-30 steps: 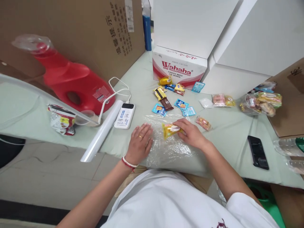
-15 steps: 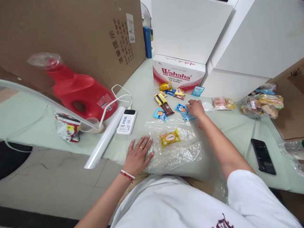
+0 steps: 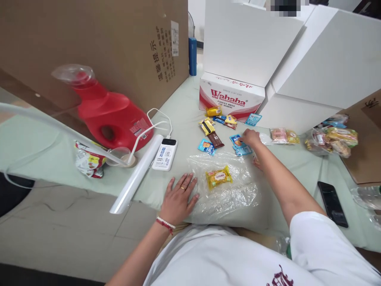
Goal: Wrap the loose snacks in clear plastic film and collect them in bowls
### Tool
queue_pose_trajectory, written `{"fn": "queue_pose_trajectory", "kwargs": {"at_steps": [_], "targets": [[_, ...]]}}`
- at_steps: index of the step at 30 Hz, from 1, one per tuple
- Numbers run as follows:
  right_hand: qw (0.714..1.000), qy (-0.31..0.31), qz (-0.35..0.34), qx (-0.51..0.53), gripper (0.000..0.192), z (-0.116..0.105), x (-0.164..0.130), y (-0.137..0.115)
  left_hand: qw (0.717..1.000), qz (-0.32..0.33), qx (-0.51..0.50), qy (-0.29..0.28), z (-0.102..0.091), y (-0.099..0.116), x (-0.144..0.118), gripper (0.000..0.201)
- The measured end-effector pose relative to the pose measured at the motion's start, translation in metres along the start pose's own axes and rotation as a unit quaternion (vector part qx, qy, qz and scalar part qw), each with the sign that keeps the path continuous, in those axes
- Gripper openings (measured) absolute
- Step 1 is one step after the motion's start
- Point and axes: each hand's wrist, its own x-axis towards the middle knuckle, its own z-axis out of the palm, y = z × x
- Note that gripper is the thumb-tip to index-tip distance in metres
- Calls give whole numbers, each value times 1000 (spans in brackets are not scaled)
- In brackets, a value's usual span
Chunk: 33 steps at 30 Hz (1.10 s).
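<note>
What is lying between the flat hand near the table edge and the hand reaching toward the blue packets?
In the head view, a yellow snack packet lies on a clear plastic sheet, between the left hand and right hand.

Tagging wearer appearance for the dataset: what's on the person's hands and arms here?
Both arms are bare below short white T-shirt sleeves; the right sleeve shows plainly. The left hand wears a gold ring on one finger and, at the wrist, a bracelet of white beads with a red strand. The right hand shows no jewellery from this angle. The shirt front carries a dark maroon print.
</note>
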Motion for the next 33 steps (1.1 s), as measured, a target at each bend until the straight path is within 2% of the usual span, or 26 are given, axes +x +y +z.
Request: {"fn": "queue_pose_trajectory", "kwargs": {"at_steps": [2, 4, 6, 9, 11, 14, 16, 19, 22, 25, 26, 30, 33], "targets": [[997, 54, -54, -5, 37, -5, 2, -12, 1000, -2, -7, 3, 0, 0, 0, 55], [985, 90, -144, -13, 35, -8, 8, -33, 1000, -3, -12, 6, -1, 0, 0, 55], [972, 89, -216, -33, 35, -7, 18, -57, 1000, -2, -15, 8, -1, 0, 1, 54], [962, 64, -258, -65, 38, -2, 40, -90, 1000, -10, -26, 6, -1, 1, 1, 53], [967, 60, -238, -69, 44, 2, 54, -105, 999, -16, -32, 5, -1, 1, 0, 53], [986, 35, -150, -58, 52, 4, 71, -115, 999, -20, -35, 4, -1, 1, 0, 53], [993, 5, -104, -57, 52, 2, 76, -116, 999, -21, -38, 4, -2, 1, 0, 53], [994, -24, -88, -63, 44, -4, 72, -107, 999, -22, -44, -2, -3, 1, 0, 53], [992, 9, -121, -47, 50, -11, 47, -90, 998, -22, -49, -9, -3, 1, 0, 54], [973, 70, -217, 19, 56, -21, -5, -67, 998, -28, -56, -11, -2, 2, 0, 57], [964, 65, -254, 46, 55, -25, -27, -59, 998, -30, -59, -11, -1, 1, 0, 59], [918, -31, -377, 121, 51, -39, -120, -36, 998, -32, -61, -4, 3, -2, -1, 64], [889, -76, -436, 118, 48, -36, -166, -33, 997, -42, -56, 26, 8, -5, -2, 65]]}}
